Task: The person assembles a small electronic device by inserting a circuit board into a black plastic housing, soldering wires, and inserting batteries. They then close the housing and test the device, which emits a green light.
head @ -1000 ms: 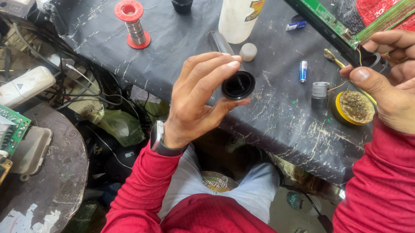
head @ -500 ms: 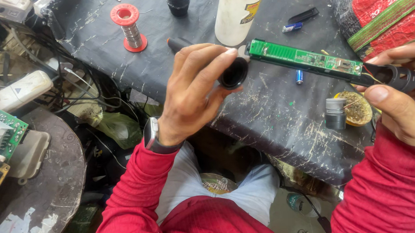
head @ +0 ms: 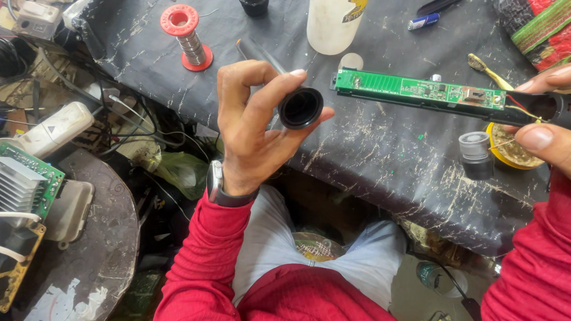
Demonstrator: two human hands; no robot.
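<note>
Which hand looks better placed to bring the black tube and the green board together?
Probably the left hand: it holds the black tube open-end toward the green board tip, while the right hand steadies it.

An electronics repair workshop is shown: a solder spool (head: 187, 31) on the scratched bench (head: 375, 150), circuit boards (head: 423, 89), tangled wires (head: 11, 57) at the left.

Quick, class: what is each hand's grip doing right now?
Left hand: closed on a black tube, held by fingertips.
Right hand: closed on a black handle with a green circuit board sticking out.
</note>
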